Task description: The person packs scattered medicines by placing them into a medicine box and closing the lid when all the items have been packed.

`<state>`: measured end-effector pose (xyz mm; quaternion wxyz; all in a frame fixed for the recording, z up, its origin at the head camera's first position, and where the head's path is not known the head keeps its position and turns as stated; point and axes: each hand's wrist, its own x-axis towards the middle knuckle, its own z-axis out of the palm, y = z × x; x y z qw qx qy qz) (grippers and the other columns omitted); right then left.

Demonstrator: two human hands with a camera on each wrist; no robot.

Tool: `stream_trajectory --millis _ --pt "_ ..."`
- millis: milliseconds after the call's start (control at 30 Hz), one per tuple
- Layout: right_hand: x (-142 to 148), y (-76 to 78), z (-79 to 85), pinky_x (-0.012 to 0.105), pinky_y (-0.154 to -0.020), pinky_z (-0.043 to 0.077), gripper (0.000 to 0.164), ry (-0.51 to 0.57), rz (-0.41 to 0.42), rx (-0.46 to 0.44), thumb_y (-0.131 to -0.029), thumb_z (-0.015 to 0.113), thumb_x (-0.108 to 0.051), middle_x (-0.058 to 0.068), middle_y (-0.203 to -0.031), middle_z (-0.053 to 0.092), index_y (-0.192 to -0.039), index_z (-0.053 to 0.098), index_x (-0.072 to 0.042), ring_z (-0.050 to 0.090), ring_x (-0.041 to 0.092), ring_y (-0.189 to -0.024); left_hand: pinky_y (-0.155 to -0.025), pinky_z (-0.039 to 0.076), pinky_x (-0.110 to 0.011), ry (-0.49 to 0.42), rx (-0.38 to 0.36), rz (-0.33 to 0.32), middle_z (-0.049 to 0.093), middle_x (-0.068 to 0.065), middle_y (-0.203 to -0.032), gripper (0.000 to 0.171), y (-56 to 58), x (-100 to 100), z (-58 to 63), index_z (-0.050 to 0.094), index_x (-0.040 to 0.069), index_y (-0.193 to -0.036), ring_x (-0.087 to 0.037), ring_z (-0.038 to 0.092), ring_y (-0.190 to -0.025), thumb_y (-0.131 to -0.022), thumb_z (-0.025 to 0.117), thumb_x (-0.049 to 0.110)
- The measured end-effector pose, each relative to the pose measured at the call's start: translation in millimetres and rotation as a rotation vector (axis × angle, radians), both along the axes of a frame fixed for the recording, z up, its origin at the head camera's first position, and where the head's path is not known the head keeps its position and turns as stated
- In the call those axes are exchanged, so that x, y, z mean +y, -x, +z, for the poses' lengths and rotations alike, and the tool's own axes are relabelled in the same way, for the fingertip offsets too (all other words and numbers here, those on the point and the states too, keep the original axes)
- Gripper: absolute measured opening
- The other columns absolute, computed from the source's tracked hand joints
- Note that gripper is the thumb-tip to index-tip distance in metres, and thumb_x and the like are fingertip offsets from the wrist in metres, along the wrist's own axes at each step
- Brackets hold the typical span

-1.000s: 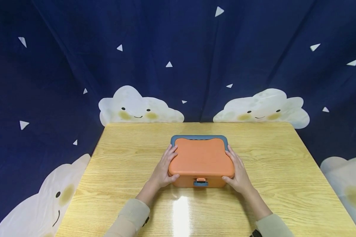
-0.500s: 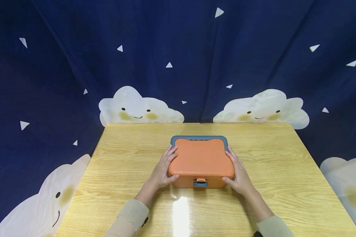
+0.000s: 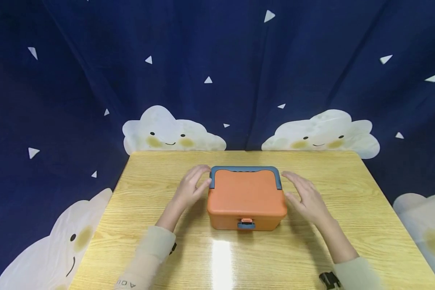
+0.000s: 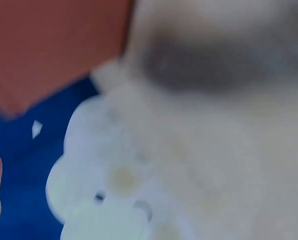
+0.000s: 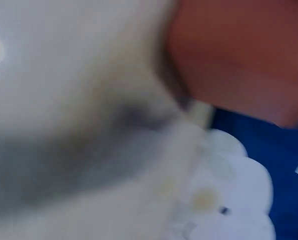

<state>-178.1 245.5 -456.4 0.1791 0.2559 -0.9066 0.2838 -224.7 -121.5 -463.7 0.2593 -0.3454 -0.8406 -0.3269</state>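
Observation:
An orange box with a closed lid (image 3: 247, 195) sits on the wooden table, its blue carrying handle (image 3: 244, 168) folded flat along the far rim. On its front wall is a blue and orange latch (image 3: 246, 224). My left hand (image 3: 189, 187) is at the box's left side, fingers loosely bent, the tips close to the handle's corner; whether they touch cannot be told. Off the right side, my right hand (image 3: 308, 198) hovers apart from the box with fingers extended. Both wrist views catch the box blurred, as an orange wall (image 4: 54, 45) and an orange corner (image 5: 238, 55).
The wooden table (image 3: 148, 173) reaches back to a dark blue curtain (image 3: 188, 44) printed with white clouds and triangles. A bright light reflection (image 3: 222, 262) lies on the tabletop in front of the box.
Both hands have let go of the box's sides and moved outward, the left also farther back. The box stays in place with its lid closed.

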Motion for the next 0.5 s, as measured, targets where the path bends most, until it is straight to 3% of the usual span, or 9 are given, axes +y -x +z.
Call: stream_trajectory --millis 133,300,400,500 --pt "8.3 21.9 45.9 0.058 -0.096 0.027 0.055 -0.064 -0.138 -0.025 -0.089 0.055 -0.034 0.016 -0.136 0.044 -0.137 0.039 -0.012 0.038 0.038 -0.123 -0.095 0.038 -0.043 0.041 -0.015 0.129 0.060 -0.015 -0.109 0.033 28.7 -14.1 38.1 0.058 0.000 -0.108 -0.030 0.053 -0.107 -0.093 0.047 0.028" --pt "18.0 59.2 99.0 0.056 -0.101 0.022 0.063 -0.118 -0.214 0.011 -0.088 0.053 -0.042 0.017 -0.142 0.035 -0.140 0.035 -0.011 0.030 0.035 -0.130 -0.097 0.033 -0.044 0.106 -0.075 0.253 0.058 -0.012 -0.114 0.030 62.5 -28.8 82.2 0.057 0.002 -0.111 -0.029 0.050 -0.111 -0.091 0.050 0.023" --pt "20.9 81.2 120.6 0.058 -0.103 0.018 0.067 -0.171 -0.241 0.017 -0.088 0.050 -0.045 0.017 -0.146 0.027 -0.143 0.028 -0.013 0.023 0.036 -0.134 -0.098 0.031 -0.046 0.178 -0.122 0.318 0.055 -0.012 -0.120 0.034 80.0 -34.2 101.9 0.055 0.003 -0.116 -0.030 0.047 -0.114 -0.091 0.049 0.026" --pt "19.8 98.8 133.6 0.059 -0.104 0.012 0.072 -0.254 -0.278 -0.034 -0.089 0.044 -0.052 0.016 -0.150 0.016 -0.147 0.018 -0.017 0.013 0.036 -0.137 -0.101 0.027 -0.047 0.274 -0.195 0.386 0.049 -0.011 -0.129 0.042 93.6 -35.5 114.9 0.050 0.006 -0.125 -0.030 0.041 -0.120 -0.092 0.046 0.032"
